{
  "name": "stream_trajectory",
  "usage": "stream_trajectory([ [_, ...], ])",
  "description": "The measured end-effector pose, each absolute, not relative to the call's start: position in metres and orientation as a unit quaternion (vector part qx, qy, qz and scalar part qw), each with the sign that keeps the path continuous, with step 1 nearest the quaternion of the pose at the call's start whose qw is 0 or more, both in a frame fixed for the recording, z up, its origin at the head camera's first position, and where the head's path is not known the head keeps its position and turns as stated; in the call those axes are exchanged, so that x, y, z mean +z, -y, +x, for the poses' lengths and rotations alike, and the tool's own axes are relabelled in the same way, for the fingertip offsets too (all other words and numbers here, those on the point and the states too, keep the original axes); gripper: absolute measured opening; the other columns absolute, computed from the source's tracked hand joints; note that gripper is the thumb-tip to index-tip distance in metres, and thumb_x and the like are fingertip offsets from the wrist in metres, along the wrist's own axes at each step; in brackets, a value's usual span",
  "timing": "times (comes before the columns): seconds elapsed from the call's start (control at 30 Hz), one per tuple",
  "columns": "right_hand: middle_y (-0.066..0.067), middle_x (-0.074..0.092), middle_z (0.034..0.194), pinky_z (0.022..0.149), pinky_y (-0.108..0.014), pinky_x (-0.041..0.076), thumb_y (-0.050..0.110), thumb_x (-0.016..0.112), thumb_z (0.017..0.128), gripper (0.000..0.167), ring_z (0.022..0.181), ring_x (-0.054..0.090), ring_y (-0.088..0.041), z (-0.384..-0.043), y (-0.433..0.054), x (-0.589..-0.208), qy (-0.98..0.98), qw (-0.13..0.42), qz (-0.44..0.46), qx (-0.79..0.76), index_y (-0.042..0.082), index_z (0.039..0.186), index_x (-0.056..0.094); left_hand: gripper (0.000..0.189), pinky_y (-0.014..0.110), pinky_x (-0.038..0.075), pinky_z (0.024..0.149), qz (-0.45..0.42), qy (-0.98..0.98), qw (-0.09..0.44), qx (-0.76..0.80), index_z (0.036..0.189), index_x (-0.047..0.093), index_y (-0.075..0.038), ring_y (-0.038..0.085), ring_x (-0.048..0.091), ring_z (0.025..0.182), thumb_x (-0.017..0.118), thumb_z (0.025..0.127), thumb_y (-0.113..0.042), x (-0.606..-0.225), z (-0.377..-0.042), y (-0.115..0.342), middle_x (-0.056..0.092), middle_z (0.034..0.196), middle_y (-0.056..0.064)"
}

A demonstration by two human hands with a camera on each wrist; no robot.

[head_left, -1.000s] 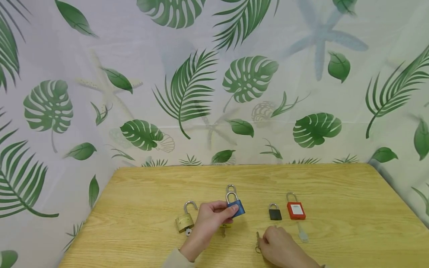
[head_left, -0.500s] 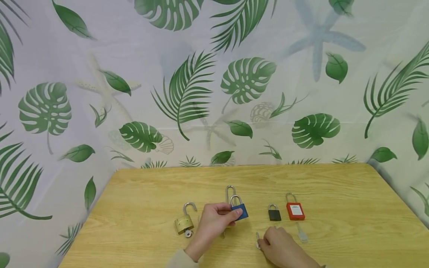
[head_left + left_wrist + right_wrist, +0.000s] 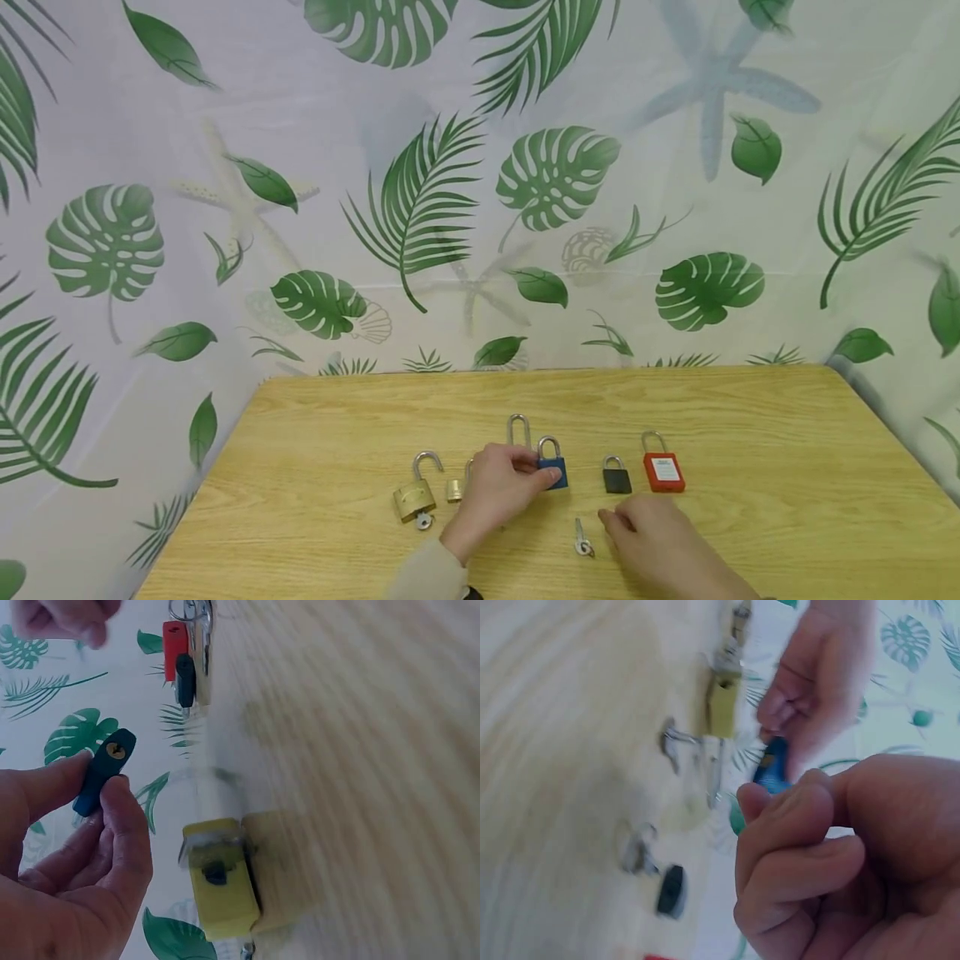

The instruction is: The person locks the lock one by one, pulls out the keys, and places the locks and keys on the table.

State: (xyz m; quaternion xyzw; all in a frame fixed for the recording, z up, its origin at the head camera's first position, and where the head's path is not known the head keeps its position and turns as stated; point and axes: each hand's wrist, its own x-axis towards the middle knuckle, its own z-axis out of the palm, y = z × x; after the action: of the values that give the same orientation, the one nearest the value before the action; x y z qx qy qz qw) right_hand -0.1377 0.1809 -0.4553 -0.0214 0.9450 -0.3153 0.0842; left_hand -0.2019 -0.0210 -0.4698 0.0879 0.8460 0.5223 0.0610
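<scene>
The left hand (image 3: 497, 487) has carried the blue padlock (image 3: 556, 463) rightward (the right hand (image 3: 660, 533) has left the keys (image 3: 582, 547)).

Blue padlock (image 3: 553, 462), silver shackle (image 3: 549, 438) on top, brass keyhole (image 3: 115, 751) underneath, held nearly upright

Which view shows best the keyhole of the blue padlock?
The left wrist view: the keyhole of the blue padlock faces the camera. The head view shows the padlock's front, not the keyhole; the right wrist view shows it too blurred to tell.
</scene>
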Motion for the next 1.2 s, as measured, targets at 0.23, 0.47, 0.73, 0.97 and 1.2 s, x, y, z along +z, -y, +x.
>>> stream_trajectory([
  [0.23,0.005,0.038,0.048,0.048,-0.023,0.033,0.019,0.062,0.102,0.049,0.044,0.038,-0.012,-0.136,-0.201,-0.441,-0.942,0.094,-0.027,-0.322,0.014,0.055,0.048,0.021,0.022,0.051,0.061,0.117,-0.88,0.049,0.457,0.095,0.079,-0.005,0.003,0.06,0.064,0.083,0.087,-0.024,-0.472,-0.212,-0.001,0.073,0.075,-0.002],
  [0.47,0.003,0.045,0.048,0.045,-0.024,0.035,0.02,0.06,0.103,0.044,0.042,0.044,-0.013,-0.135,-0.211,-0.441,-0.941,0.097,-0.031,-0.322,0.011,0.06,0.058,0.032,0.02,0.036,0.05,0.102,-0.904,0.056,0.41,0.059,0.068,-0.012,0.005,0.043,0.044,0.085,0.085,-0.021,-0.473,-0.217,-0.014,0.051,0.047,-0.009],
  [0.73,0.003,0.043,0.049,0.047,-0.023,0.034,0.022,0.061,0.103,0.044,0.044,0.043,-0.013,-0.133,-0.215,-0.442,-0.941,0.117,-0.009,-0.317,0.011,0.061,0.055,0.067,0.018,0.018,0.036,0.109,-0.91,0.059,0.395,0.046,0.03,-0.02,0.004,0.02,0.035,0.083,0.087,-0.02,-0.476,-0.216,-0.02,0.021,0.041,-0.01],
  [0.97,0.003,0.04,0.05,0.047,-0.023,0.03,0.024,0.064,0.101,0.043,0.046,0.04,-0.014,-0.132,-0.214,-0.446,-0.937,0.148,0.038,-0.314,0.011,0.061,0.057,0.066,0.017,0.016,0.036,0.115,-0.905,0.06,0.404,0.045,0.032,-0.019,0.003,0.017,0.035,0.084,0.086,-0.016,-0.478,-0.213,-0.022,0.021,0.04,-0.011],
  [1.2,0.004,0.038,0.05,0.048,-0.021,0.027,0.024,0.064,0.101,0.045,0.047,0.037,-0.013,-0.135,-0.215,-0.445,-0.94,0.146,0.04,-0.305,0.011,0.059,0.056,0.067,0.015,0.015,0.035,0.137,-0.911,0.038,0.386,0.043,0.032,-0.018,0.001,0.014,0.034,0.084,0.085,-0.015,-0.476,-0.217,-0.025,0.021,0.038,-0.011],
])
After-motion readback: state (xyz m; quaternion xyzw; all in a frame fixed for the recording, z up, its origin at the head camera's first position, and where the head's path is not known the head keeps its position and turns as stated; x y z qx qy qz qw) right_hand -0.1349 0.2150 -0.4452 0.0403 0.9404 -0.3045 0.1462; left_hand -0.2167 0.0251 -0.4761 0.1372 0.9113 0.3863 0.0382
